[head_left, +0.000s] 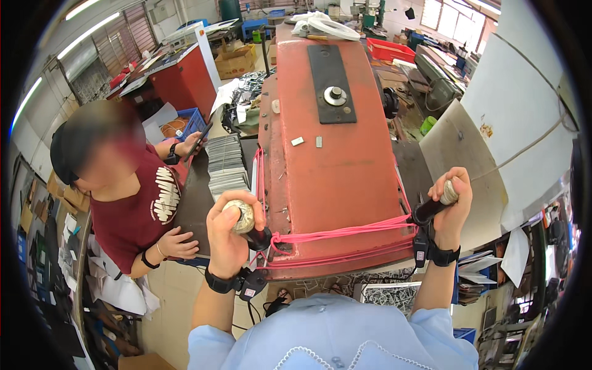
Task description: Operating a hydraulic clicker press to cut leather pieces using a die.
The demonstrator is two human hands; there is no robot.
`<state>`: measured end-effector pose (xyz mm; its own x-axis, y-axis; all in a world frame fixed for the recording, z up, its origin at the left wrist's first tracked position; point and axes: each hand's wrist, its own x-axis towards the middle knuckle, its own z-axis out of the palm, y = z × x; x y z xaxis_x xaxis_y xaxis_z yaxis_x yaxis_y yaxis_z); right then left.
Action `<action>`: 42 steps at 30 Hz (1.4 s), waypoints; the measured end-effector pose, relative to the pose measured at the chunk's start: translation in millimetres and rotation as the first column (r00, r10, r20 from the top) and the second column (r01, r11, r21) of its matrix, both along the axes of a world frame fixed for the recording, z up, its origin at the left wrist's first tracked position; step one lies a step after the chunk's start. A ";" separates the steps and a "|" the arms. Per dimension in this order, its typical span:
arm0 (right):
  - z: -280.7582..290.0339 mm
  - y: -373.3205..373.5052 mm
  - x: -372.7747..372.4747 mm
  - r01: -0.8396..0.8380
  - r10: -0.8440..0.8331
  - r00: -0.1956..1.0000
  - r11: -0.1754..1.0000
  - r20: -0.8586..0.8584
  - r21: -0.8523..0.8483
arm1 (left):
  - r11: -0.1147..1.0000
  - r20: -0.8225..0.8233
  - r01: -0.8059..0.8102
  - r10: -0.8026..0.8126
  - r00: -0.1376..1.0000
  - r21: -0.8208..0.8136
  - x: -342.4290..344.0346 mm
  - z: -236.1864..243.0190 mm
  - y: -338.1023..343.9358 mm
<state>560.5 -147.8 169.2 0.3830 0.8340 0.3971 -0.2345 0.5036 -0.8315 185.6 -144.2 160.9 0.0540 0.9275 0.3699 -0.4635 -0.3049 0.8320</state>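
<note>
My left hand (pixel 227 237) is closed around a black lever handle (pixel 259 238) with a tape-wrapped, rounded end, at the near left corner of a red machine (pixel 345 185). At the near right corner, my right hand (pixel 455 206) grips a matching black lever handle (pixel 425 213), its wrapped end showing between thumb and fingers. Several strands of pink cord (pixel 345 234) stretch across the machine's front between the two handles and run back along its sides. On the red top lie two small pale rectangular pieces (pixel 298 141), beyond my hands.
A black plate (pixel 327 68) with a bolt lies on the machine's top. Stacked flat grey strips (pixel 227 163) stand on the left side table. Beside it a person in a maroon shirt (pixel 139 216) holds a phone (pixel 198 142). A grey metal panel (pixel 465 179) rises at right.
</note>
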 end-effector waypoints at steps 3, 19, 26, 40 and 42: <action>-0.2 -3.2 -0.1 -0.031 0.031 0.999 0.999 0.006 0.016 | 1.000 -0.006 0.026 -0.026 1.000 -0.010 -3.8 0.9 -2.4; -7.2 4.7 7.0 -0.126 0.126 0.991 0.992 -0.033 0.005 | 0.999 -0.085 0.032 -0.031 0.996 0.004 -0.8 -1.5 6.5; -0.2 -4.4 -12.0 -0.059 0.060 0.995 0.998 -0.078 0.021 | 0.991 0.000 0.119 -0.119 0.993 0.053 -4.1 -8.1 4.7; -15.2 0.9 2.4 -0.066 0.066 0.998 0.995 0.005 0.070 | 1.000 -0.036 0.005 -0.005 0.999 0.017 -1.4 -10.7 4.1; -13.7 -1.6 0.2 -0.087 0.088 0.996 0.992 0.002 0.095 | 1.000 -0.048 0.015 -0.015 0.999 0.005 2.5 -6.2 2.2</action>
